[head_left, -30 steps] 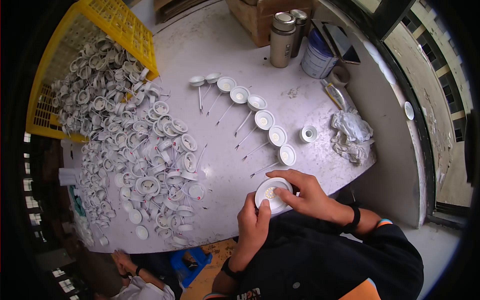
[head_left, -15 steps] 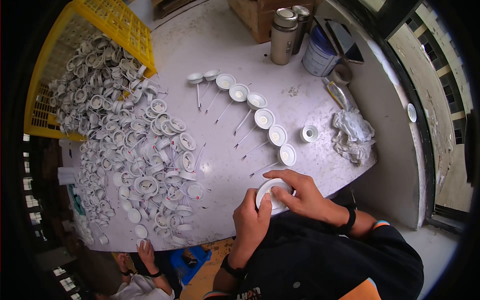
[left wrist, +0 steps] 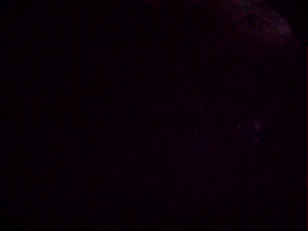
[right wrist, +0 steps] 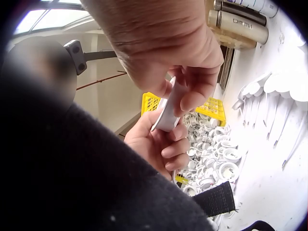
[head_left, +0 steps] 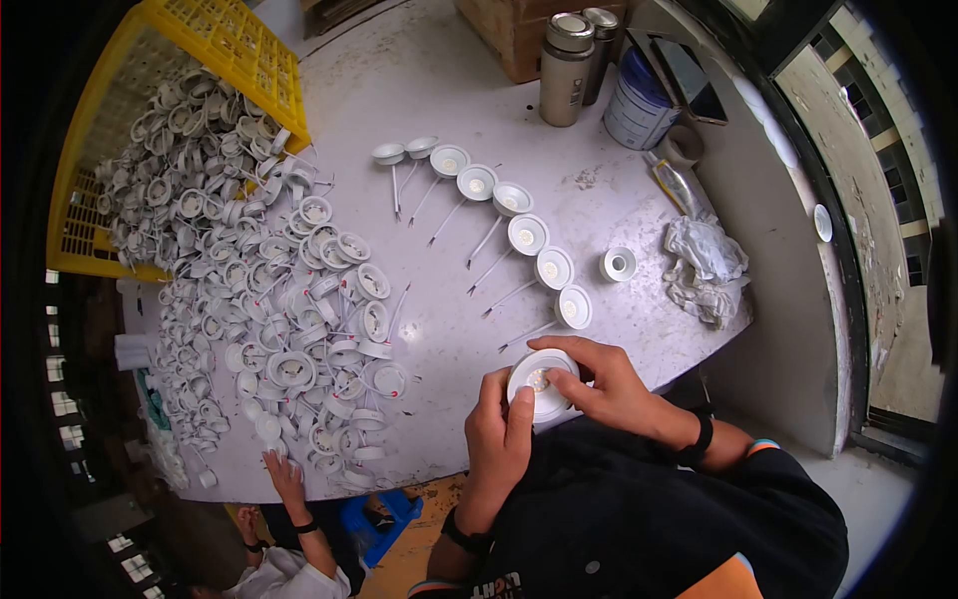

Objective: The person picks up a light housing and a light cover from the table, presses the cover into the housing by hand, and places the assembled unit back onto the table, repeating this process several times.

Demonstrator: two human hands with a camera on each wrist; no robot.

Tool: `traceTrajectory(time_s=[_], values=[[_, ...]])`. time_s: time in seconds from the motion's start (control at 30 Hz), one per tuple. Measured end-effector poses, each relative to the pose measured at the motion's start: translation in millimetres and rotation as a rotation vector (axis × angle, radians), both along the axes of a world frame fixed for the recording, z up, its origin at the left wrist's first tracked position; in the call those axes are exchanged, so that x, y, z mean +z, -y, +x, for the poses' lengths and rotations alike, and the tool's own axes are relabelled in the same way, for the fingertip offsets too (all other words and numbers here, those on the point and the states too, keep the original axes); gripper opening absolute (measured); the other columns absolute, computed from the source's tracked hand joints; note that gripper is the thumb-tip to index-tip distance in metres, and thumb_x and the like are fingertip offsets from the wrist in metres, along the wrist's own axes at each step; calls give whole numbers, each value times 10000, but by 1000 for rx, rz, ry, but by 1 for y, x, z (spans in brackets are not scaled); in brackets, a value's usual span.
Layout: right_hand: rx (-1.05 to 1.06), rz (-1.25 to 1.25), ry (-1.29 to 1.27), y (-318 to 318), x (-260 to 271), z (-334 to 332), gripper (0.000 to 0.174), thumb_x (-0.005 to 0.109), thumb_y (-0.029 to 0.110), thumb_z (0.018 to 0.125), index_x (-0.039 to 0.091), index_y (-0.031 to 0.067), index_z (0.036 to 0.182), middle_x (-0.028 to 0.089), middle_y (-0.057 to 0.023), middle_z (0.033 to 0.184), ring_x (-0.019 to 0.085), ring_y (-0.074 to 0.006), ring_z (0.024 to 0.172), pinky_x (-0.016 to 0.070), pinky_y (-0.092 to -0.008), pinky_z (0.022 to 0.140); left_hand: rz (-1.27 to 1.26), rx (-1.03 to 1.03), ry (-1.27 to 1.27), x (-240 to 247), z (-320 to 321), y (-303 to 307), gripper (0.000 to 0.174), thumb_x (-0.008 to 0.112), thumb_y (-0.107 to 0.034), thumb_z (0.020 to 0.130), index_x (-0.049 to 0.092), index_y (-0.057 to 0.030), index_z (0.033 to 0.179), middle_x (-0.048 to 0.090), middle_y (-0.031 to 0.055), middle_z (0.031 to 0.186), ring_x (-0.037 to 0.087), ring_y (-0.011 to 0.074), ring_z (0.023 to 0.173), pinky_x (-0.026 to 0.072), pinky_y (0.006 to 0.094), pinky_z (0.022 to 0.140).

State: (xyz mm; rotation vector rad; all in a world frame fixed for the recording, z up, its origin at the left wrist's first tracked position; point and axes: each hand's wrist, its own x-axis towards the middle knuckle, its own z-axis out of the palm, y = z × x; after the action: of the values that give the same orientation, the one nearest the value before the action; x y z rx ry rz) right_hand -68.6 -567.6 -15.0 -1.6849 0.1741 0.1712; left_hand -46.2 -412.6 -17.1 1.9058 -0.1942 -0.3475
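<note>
A round white LED downlight (head_left: 552, 401), with small yellowish chips at its centre, is held at the table's front edge between both hands. My left hand (head_left: 499, 429) grips its left rim, thumb on the face. From the right, my right hand (head_left: 617, 387) holds it, with its thumb by the LED chips and its index finger along the far rim. In the right wrist view the downlight (right wrist: 168, 113) appears edge-on, fingers of both hands around it. Beyond the hands runs a slanting row of several similar downlights (head_left: 528, 236), wires trailing left. The left wrist view is almost black.
Many white lamp housings (head_left: 291, 369) are heaped at left, spilling from a tipped yellow crate (head_left: 284, 85). Right of the row stand a small white cup-shaped part (head_left: 619, 265), crumpled plastic (head_left: 705, 262), a bucket (head_left: 639, 105) and a flask (head_left: 565, 75). Another person's hand (head_left: 286, 481) reaches over the front-left edge.
Both hands keep hold of the downlight, which has shifted and tilted slightly, with the thumbs moving a little on its face. The other person's hand has come up to the housings at the front-left edge.
</note>
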Motion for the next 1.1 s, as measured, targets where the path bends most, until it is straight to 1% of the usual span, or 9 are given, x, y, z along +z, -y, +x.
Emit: traceTrajectory(time_s=[0.1, 0.17, 0.47, 0.67, 0.8, 0.9, 1.0, 1.07, 1.1], values=[[-20, 50, -81, -3, 0, 0, 321, 541, 109, 833, 547, 25, 1142, 610, -99, 897, 495, -95, 589, 407, -242, 512, -45, 9, 17, -2, 1, -2, 203, 502, -184, 869, 524, 1, 949, 606, 186, 745, 616, 317, 683, 464, 363, 601], [-55, 59, -46, -6, -5, -1, 318, 546, 104, 834, 547, 23, 1141, 610, -96, 904, 497, -94, 589, 406, -237, 509, 94, -21, 44, -5, 2, -4, 195, 501, -182, 870, 525, -2, 942, 605, 191, 741, 614, 338, 685, 465, 378, 591], [-52, 42, 41, -11, -15, 1, 327, 542, 103, 840, 540, 42, 1162, 602, -80, 885, 500, -86, 592, 407, -226, 523, 233, -4, 86, -8, 7, -2, 166, 539, -166, 833, 517, -16, 900, 607, 194, 744, 607, 369, 693, 465, 411, 581], [-44, 263, -163, -11, -8, 0, 368, 533, 98, 842, 511, 56, 1207, 590, -81, 904, 488, -64, 584, 403, -220, 519, 159, 23, 5, -10, 7, -3, 155, 545, -142, 824, 514, -14, 905, 607, 193, 755, 610, 364, 709, 470, 400, 601], [-38, 211, -169, -12, -8, -1, 379, 524, 93, 843, 500, 60, 1220, 586, -83, 918, 490, -68, 587, 402, -220, 518, 123, -17, -44, -3, 8, -5, 173, 529, -140, 826, 510, -5, 931, 603, 203, 782, 608, 370, 729, 469, 397, 620], [-54, 127, -15, -16, -16, -3, 375, 516, 90, 845, 502, 61, 1219, 587, -87, 926, 491, -74, 610, 399, -223, 526, 87, -79, -42, -1, 5, -7, 195, 514, -139, 828, 505, 3, 961, 594, 225, 820, 599, 384, 760, 467, 404, 641], [-50, 123, 5, -14, -19, -3, 374, 515, 92, 844, 508, 65, 1217, 580, -87, 917, 483, -80, 627, 394, -229, 535, 91, -115, -46, -6, 5, -12, 243, 507, -141, 827, 497, 17, 1012, 596, 211, 865, 609, 343, 776, 469, 382, 676], [-36, 108, 14, -12, -20, -1, 370, 510, 94, 848, 512, 75, 1218, 563, -81, 890, 470, -86, 621, 387, -227, 530, -160, -109, -168, -12, 7, -19, 272, 523, -152, 844, 499, 26, 1048, 600, 161, 906, 599, 234, 804, 464, 327, 720], [-38, 110, 13, -12, -18, 0, 370, 510, 94, 848, 512, 75, 1218, 563, -81, 890, 470, -86, 621, 387, -227, 530, -158, -111, -169, -13, 8, -22, 272, 523, -152, 844, 499, 26, 1048, 600, 161, 906, 599, 234, 804, 464, 327, 720]])
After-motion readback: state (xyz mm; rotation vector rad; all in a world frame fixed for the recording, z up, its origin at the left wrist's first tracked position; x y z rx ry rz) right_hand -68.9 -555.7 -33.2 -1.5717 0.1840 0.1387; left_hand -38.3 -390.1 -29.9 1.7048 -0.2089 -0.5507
